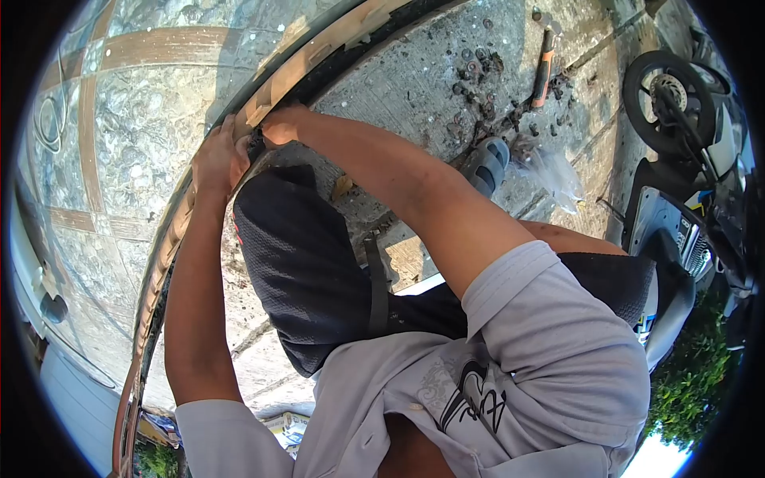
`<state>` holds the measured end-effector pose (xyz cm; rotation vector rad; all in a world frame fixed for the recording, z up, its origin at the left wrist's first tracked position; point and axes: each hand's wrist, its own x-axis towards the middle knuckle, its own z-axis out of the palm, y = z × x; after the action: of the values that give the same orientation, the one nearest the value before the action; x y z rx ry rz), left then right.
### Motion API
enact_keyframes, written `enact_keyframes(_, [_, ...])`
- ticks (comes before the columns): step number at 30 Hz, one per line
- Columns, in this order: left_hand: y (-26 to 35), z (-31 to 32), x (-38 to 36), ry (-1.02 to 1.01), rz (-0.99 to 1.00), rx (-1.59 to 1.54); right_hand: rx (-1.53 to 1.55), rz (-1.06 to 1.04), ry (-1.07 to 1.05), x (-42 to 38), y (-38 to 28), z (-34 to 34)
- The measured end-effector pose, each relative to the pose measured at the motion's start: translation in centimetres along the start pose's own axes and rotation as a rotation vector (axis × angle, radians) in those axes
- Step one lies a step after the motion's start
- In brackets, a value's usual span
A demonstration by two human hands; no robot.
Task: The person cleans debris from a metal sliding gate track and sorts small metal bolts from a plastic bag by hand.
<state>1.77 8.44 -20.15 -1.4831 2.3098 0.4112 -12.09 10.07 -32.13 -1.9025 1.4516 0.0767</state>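
Observation:
A long strip [291, 73], with dark edges and a worn tan middle, runs across the view and looks curved. My left hand [217, 159] is closed over its near side, fingers wrapped on the edge. Close beside it, my right hand [280, 126] is at the strip's inner edge, its fingers curled and mostly hidden. Between the two hands shows a small dark piece [255, 143], too obscured to name. My bent knee in dark trousers [279, 211] is just below the hands.
On the rough concrete lie a hammer [543, 70] with an orange and black handle, scattered small dark bits [476, 72], a grey sandal [488, 165] and a clear plastic bag [554, 177]. A motorcycle [677, 191] stands at the right. Stone-patterned paving [151, 103] lies beyond the strip.

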Motion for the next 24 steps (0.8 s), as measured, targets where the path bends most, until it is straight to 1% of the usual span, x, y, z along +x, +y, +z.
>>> enact_keyframes(1, [0.1,-0.2,0.0,-0.023,-0.014,0.004,-0.024,-0.031,0.061,0.2,0.2,0.6])
enact_keyframes(6, [0.2,-0.3,0.1,-0.032,-0.014,0.011,0.487,0.022,0.051,2.1,1.4,3.3])
enact_keyframes(8, [0.3,-0.5,-0.1,-0.029,-0.016,0.007,0.521,0.031,0.008,1.8,1.5,2.6])
enact_keyframes(12, [0.1,0.0,0.0,0.004,0.011,0.003,0.268,0.044,-0.146,0.3,0.1,-0.2])
enact_keyframes(14, [-0.2,0.4,0.1,0.024,0.027,0.014,0.192,0.042,-0.097,0.9,0.8,0.9])
enact_keyframes(16, [-0.5,0.9,0.3,0.045,0.039,0.033,0.153,0.025,0.072,1.2,0.8,2.3])
enact_keyframes(19, [-0.6,1.2,0.4,0.076,0.068,0.035,0.069,-0.084,0.003,1.0,1.0,1.9])
enact_keyframes(21, [-0.2,1.3,0.7,0.090,0.089,0.023,0.050,-0.079,-0.094,0.3,1.8,0.9])
enact_keyframes(22, [-0.6,1.3,0.4,0.093,0.071,0.026,0.042,-0.106,-0.148,-0.1,1.2,0.2])
enact_keyframes(23, [-0.8,1.0,0.1,0.077,0.067,0.014,0.023,-0.068,-0.214,-2.5,0.5,-3.2])
enact_keyframes(24, [-0.6,0.8,0.2,0.063,0.061,-0.001,-0.179,-0.362,-0.196,-0.3,2.9,-0.7])
